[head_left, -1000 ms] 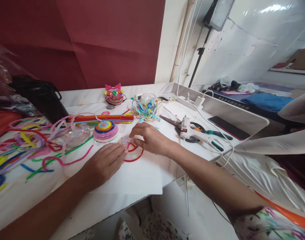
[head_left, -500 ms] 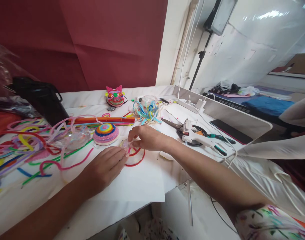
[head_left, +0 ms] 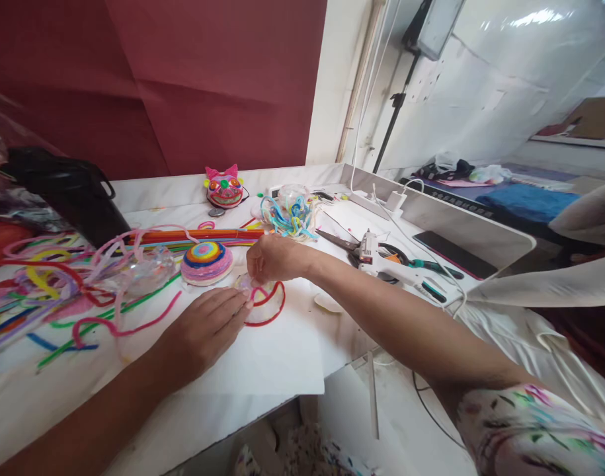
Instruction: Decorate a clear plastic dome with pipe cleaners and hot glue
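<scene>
A pale round disc (head_left: 272, 308) with a red pipe-cleaner rim lies on a white sheet (head_left: 287, 360), and a pink pipe-cleaner curve crosses its upper part. My left hand (head_left: 205, 327) has its fingers pressed together at the disc's left edge, pinning the disc and the pink strip. Above the disc's far edge, my right hand (head_left: 273, 259) is closed in a pinch; what sits between its fingertips is hidden. Just left of them stands a dome (head_left: 206, 263) wound in pink, blue, orange and yellow rings.
Loose pipe cleaners (head_left: 84, 284) spread over the left side, near a black tumbler (head_left: 69, 198). A cat-faced ornament (head_left: 225, 188) and a blue-white pipe-cleaner tangle (head_left: 292, 215) stand behind. Scissors (head_left: 342, 241), a glue gun (head_left: 376, 258) and a phone (head_left: 453, 254) lie right.
The view has shifted slightly. My right fingertips have risen a little from the disc and curled together. My left hand stays at the disc's edge.
</scene>
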A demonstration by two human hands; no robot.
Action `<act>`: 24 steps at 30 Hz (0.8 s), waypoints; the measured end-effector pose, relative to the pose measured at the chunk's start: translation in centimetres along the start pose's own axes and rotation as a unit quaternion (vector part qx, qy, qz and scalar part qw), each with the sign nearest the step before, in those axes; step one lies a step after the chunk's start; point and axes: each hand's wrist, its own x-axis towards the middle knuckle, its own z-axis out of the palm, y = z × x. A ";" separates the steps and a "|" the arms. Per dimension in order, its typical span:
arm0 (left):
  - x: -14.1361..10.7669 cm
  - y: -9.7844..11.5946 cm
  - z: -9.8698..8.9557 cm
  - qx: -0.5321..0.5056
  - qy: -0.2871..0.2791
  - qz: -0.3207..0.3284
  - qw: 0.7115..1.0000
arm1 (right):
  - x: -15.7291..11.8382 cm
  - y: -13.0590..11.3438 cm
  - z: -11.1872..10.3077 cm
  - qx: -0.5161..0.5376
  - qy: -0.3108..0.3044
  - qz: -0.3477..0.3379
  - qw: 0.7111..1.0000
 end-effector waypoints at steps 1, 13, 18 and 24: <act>0.0 0.0 0.0 -0.001 0.002 -0.003 1.000 | -0.1 0.0 0.0 -0.003 0.003 0.003 1.000; 0.4 0.0 0.0 0.029 0.011 0.019 0.999 | -0.1 0.4 0.3 0.032 0.005 0.015 0.999; 0.1 0.0 0.1 0.036 0.006 0.018 0.999 | -0.2 0.2 0.3 0.010 0.008 0.009 1.000; -0.2 -0.1 0.1 0.046 -0.009 0.022 0.999 | -0.6 0.0 0.2 0.012 0.005 0.019 1.000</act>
